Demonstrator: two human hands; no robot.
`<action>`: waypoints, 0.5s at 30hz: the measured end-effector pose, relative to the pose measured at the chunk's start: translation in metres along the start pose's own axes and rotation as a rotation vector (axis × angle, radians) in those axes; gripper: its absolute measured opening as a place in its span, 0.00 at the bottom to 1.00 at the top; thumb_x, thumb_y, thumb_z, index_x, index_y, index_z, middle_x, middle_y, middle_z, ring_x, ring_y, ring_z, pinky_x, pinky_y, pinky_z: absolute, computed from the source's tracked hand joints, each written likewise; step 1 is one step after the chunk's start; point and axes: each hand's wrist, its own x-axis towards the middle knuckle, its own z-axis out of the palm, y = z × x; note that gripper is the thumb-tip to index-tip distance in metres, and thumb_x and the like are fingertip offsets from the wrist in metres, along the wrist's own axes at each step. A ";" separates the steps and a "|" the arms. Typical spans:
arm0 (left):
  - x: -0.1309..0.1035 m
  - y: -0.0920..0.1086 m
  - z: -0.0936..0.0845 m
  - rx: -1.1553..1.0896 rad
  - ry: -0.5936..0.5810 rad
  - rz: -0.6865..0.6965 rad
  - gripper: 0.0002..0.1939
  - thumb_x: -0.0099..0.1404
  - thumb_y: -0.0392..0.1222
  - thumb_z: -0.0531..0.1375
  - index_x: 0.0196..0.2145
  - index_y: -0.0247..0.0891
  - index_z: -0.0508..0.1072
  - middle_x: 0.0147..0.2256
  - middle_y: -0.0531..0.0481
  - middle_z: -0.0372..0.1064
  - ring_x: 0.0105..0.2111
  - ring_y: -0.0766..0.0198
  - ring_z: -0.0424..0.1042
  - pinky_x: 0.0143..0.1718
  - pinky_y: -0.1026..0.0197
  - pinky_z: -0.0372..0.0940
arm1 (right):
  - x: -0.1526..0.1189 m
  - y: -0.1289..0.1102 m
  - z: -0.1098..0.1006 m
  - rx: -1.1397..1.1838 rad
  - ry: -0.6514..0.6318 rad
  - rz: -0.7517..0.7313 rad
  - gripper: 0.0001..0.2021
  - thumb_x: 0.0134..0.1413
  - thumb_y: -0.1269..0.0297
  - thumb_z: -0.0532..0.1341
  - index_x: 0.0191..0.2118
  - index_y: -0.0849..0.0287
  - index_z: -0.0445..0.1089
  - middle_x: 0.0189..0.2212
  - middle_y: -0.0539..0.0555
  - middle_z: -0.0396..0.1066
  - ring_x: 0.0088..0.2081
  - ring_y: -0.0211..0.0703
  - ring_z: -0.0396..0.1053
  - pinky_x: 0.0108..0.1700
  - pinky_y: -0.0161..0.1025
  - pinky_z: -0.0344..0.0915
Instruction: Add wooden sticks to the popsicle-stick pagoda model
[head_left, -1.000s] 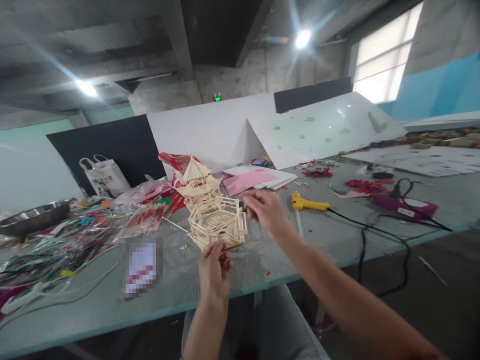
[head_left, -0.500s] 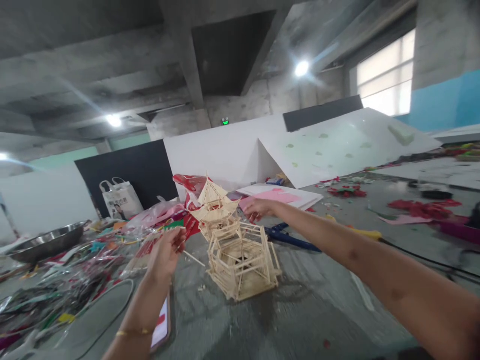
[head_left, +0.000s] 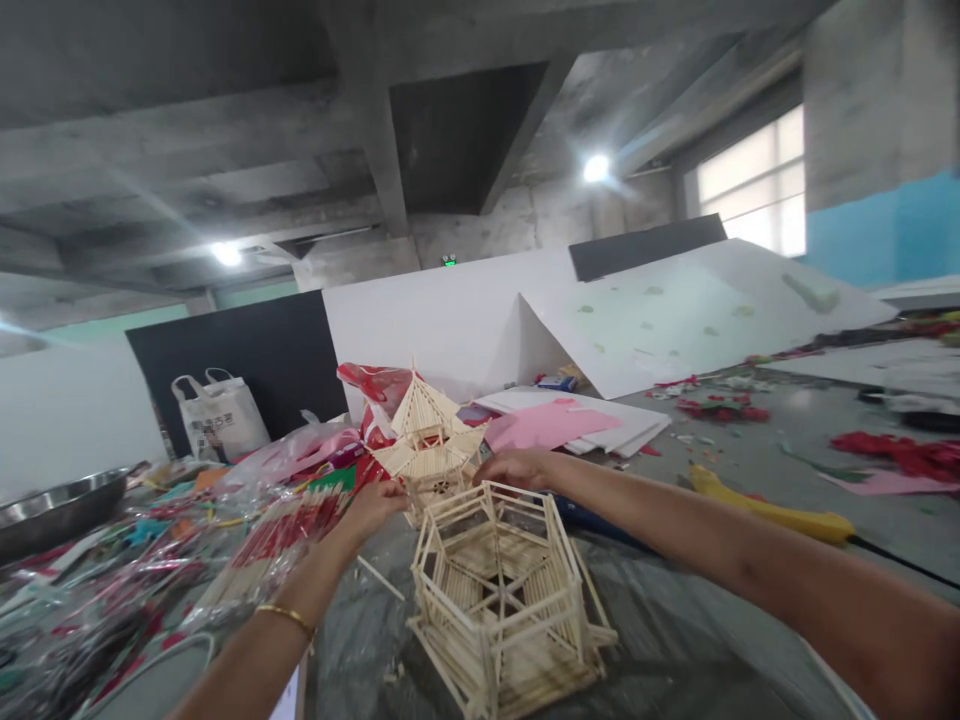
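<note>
A six-sided frame of pale wooden sticks (head_left: 499, 620), with an open top, stands on the grey table close in front of me. Behind it is a stick pagoda roof section (head_left: 429, 430) with a pointed top. My left hand (head_left: 379, 508) is at the roof section's left side, its fingers bent toward the lower part. On the other side, my right hand (head_left: 514, 470) reaches the right lower edge, fingertips partly hidden behind the frame. Both hands seem to touch the section, but their grip is not clear. A loose stick (head_left: 381, 578) lies left of the frame.
Bundled sticks (head_left: 274, 545) and plastic scraps cover the left, near a metal bowl (head_left: 64, 510). A yellow glue gun (head_left: 772, 510) with a cable lies right. Pink paper (head_left: 551, 425) and white boards sit behind; a phone edge shows at the bottom.
Both hands have moved in to the sides of the roof section. My view has come closer, so the six-sided frame looks larger and lower.
</note>
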 end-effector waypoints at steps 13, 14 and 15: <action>0.008 -0.007 0.004 -0.107 0.120 0.011 0.05 0.40 0.34 0.66 0.14 0.38 0.72 0.13 0.57 0.63 0.18 0.67 0.60 0.22 0.67 0.51 | 0.009 -0.003 -0.007 0.220 -0.070 0.037 0.08 0.48 0.70 0.55 0.31 0.67 0.71 0.24 0.54 0.73 0.23 0.35 0.68 0.25 0.29 0.61; 0.010 -0.005 0.003 -0.147 0.140 0.005 0.05 0.39 0.34 0.66 0.15 0.38 0.72 0.14 0.57 0.63 0.19 0.66 0.62 0.22 0.67 0.53 | 0.008 -0.008 -0.009 0.225 -0.063 0.014 0.09 0.49 0.70 0.55 0.32 0.66 0.72 0.25 0.54 0.73 0.24 0.35 0.68 0.25 0.28 0.61; 0.012 -0.002 0.002 -0.194 0.167 -0.001 0.06 0.38 0.33 0.67 0.15 0.38 0.72 0.15 0.56 0.65 0.19 0.65 0.63 0.23 0.67 0.55 | 0.008 -0.013 -0.011 0.234 -0.060 -0.006 0.09 0.49 0.69 0.55 0.33 0.66 0.72 0.26 0.55 0.74 0.24 0.35 0.68 0.25 0.28 0.61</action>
